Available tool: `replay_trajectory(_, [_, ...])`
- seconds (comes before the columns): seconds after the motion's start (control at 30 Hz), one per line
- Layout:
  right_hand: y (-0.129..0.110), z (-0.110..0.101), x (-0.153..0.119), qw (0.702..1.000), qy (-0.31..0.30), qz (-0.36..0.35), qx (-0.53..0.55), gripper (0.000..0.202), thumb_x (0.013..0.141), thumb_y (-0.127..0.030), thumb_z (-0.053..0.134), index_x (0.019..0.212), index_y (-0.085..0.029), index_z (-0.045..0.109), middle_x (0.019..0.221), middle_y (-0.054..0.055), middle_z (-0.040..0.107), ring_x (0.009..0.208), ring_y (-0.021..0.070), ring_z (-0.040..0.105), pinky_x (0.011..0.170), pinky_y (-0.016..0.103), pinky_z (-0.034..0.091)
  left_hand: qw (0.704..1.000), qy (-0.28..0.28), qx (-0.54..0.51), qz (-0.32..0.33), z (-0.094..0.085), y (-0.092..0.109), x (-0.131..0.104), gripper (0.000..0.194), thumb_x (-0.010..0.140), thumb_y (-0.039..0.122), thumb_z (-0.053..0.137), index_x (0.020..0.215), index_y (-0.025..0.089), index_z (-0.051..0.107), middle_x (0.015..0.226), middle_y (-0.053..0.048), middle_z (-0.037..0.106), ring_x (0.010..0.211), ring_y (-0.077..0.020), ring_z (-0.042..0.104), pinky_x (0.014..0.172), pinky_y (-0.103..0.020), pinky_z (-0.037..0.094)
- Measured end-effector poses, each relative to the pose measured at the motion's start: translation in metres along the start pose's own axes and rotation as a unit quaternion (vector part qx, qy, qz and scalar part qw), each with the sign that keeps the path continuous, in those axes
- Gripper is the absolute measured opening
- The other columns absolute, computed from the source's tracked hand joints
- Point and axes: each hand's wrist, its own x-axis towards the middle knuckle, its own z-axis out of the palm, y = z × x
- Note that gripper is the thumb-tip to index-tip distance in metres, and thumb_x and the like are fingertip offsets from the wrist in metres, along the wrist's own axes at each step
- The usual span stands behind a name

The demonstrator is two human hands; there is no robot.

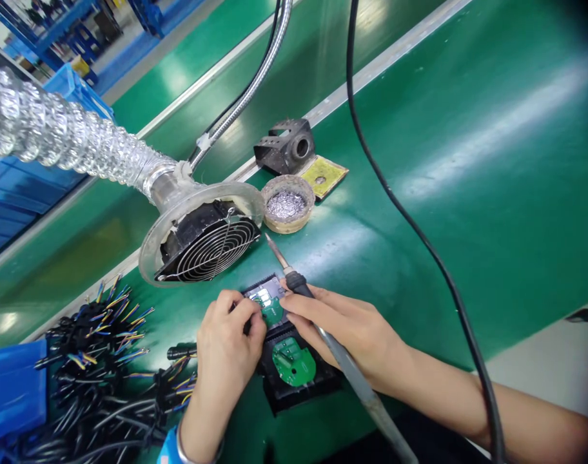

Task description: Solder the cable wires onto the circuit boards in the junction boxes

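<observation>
A soldering iron [333, 351] lies in my right hand [347, 322], its bare tip pointing up and left, away from the boards. The fingertips of that hand reach the edge of a small green circuit board [271, 309] on a black holder. My left hand [231, 335] is at the board's left side, fingers curled and pinched together; what they hold is hidden. Nearer to me, a rounded green board [294, 362] rests in a second black holder [301, 394], below my right fingers.
A fume extractor [211, 248] with a foil duct hangs just beyond my hands. Behind are a solder-filled bowl [287, 205], iron stand [289, 147] and yellow sponge [323, 175]. Wire bundles [100, 361] and a blue bin [16, 386] are left; a black cable [420, 235] hangs right.
</observation>
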Motion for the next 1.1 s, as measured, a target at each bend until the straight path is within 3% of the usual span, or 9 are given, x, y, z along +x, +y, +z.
replay_trajectory(0.1, [-0.003, -0.008, 0.006, 0.999, 0.017, -0.026, 0.001, 0.038, 0.087, -0.002, 0.051, 0.120, -0.019, 0.058, 0.107, 0.008, 0.069, 0.096, 0.0178, 0.068, 0.081, 0.027, 0.058, 1.000, 0.008, -0.012, 0.000, -0.001, 0.000, -0.002, 0.013, 0.090, 0.022, 0.055, 0.086, 0.025, 0.067, 0.094, -0.001, 0.061, 0.082, -0.0162, 0.060, 0.071, -0.028, 0.045])
replay_trajectory(0.2, [-0.011, -0.025, 0.012, 0.998, 0.047, -0.045, 0.004, 0.039, 0.088, -0.003, 0.054, 0.124, -0.018, 0.058, 0.089, 0.005, 0.069, 0.075, 0.0143, 0.065, 0.070, 0.026, 0.056, 1.000, 0.012, -0.004, -0.008, -0.002, 0.002, -0.003, 0.013, 0.090, 0.024, 0.055, 0.085, 0.025, 0.067, 0.093, 0.000, 0.062, 0.081, -0.0166, 0.060, 0.070, -0.028, 0.045])
replay_trajectory(0.37, [-0.015, -0.044, 0.014, 0.993, 0.014, 0.005, 0.114, 0.035, 0.087, -0.010, 0.054, 0.120, -0.017, 0.063, 0.080, 0.004, 0.065, 0.066, 0.0127, 0.059, 0.058, 0.024, 0.053, 1.000, 0.009, -0.002, -0.019, 0.000, 0.004, -0.001, 0.013, 0.088, 0.020, 0.056, 0.080, 0.024, 0.066, 0.091, 0.000, 0.062, 0.079, -0.0162, 0.059, 0.070, -0.028, 0.044])
replay_trajectory(0.53, [-0.003, -0.036, 0.012, 0.984, -0.007, 0.027, 0.174, 0.030, 0.081, -0.008, 0.055, 0.107, -0.017, 0.066, 0.079, 0.003, 0.067, 0.063, 0.0118, 0.059, 0.056, 0.023, 0.052, 0.999, 0.019, -0.014, -0.022, 0.001, 0.005, -0.002, 0.013, 0.087, 0.020, 0.055, 0.081, 0.024, 0.065, 0.091, 0.000, 0.062, 0.080, -0.0162, 0.059, 0.072, -0.028, 0.045])
replay_trajectory(1.1, [-0.003, -0.031, 0.014, 0.985, -0.004, -0.006, 0.173, 0.035, 0.078, -0.003, 0.053, 0.107, -0.015, 0.068, 0.077, 0.005, 0.067, 0.065, 0.0127, 0.062, 0.057, 0.023, 0.055, 0.999, 0.019, 0.011, -0.026, 0.002, 0.007, -0.001, 0.015, 0.088, 0.020, 0.054, 0.080, 0.024, 0.066, 0.088, 0.000, 0.063, 0.077, -0.0176, 0.059, 0.068, -0.030, 0.044])
